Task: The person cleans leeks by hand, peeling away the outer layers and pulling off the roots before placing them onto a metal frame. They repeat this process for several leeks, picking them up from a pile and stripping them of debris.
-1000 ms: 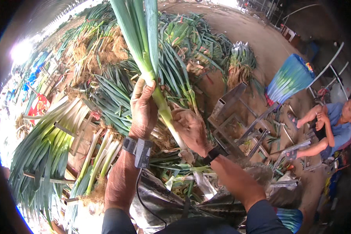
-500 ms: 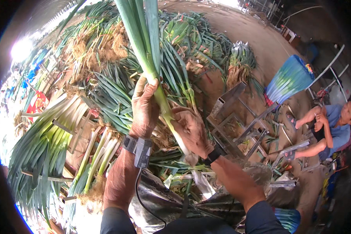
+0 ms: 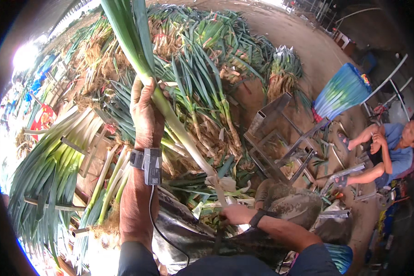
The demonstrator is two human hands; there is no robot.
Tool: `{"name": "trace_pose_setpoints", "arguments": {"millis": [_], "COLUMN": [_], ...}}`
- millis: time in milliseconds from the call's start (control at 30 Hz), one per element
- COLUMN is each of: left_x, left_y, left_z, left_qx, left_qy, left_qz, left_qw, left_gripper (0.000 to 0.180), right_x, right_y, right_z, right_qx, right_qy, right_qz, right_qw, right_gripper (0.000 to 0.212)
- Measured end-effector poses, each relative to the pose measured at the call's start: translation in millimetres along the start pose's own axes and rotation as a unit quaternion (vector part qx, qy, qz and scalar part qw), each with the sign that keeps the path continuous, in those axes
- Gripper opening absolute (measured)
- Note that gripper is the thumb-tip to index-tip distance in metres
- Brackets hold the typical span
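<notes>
Upright and slightly tilted, a thick leek [image 3: 170,110] with green leaves at the top and a pale stem is held in front of me. My left hand [image 3: 146,108] is closed round its upper stem. From the root end a pale strip of peeled outer leaf [image 3: 220,193] hangs down toward my right hand [image 3: 238,215]. The fingers of that hand are curled closed at the strip's lower end, over my lap, and partly hidden. Beneath the leek lie loose leeks with roots [image 3: 207,133] on the ground.
A rack of trimmed leeks [image 3: 73,142] stands at the left. Metal frames [image 3: 280,138] stand to the right. Behind them is a wrapped leek bundle [image 3: 342,94]. A person in blue [image 3: 386,152] sits at far right. Leek piles [image 3: 234,41] cover the ground farther off.
My right hand has left the leek's stem and moved down toward my lap, with a pale strip stretched between. My left hand and the leek have shifted left.
</notes>
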State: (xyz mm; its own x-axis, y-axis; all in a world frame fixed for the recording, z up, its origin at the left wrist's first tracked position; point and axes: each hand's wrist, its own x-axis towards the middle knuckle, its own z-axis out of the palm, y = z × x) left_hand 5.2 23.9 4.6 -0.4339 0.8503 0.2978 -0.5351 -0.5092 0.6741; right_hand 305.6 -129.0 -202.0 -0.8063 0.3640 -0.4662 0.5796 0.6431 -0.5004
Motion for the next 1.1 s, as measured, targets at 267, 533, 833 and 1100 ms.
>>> {"name": "trace_pose_setpoints", "arguments": {"millis": [267, 533, 833, 1100], "left_x": [-7.6, -11.8, -5.4, 11.2], "left_y": [-12.8, -24.8, -18.4, -3.9], "left_z": [2.7, -4.4, -8.8, -26.4], "left_qx": [-0.077, -0.165, -0.038, -0.074], "left_qy": [-0.030, -0.061, 0.033, 0.077], "left_qz": [-0.043, -0.175, -0.080, -0.061], "left_qw": [0.996, 0.969, 0.996, 0.992], "left_gripper": [0.026, 0.031, 0.036, 0.022], "right_x": [47.9, 51.7, 29.8, -5.0], "right_y": [-54.1, -50.6, -53.1, -28.7], "right_z": [-170.6, -191.1, -164.6, -96.4], "right_qx": [0.101, 0.288, 0.235, 0.099], "right_qy": [0.599, 0.561, 0.515, 0.319], "right_qz": [-0.104, -0.078, -0.133, -0.029], "right_qw": [0.787, 0.772, 0.814, 0.942], "right_gripper": [0.025, 0.024, 0.020, 0.021]}}
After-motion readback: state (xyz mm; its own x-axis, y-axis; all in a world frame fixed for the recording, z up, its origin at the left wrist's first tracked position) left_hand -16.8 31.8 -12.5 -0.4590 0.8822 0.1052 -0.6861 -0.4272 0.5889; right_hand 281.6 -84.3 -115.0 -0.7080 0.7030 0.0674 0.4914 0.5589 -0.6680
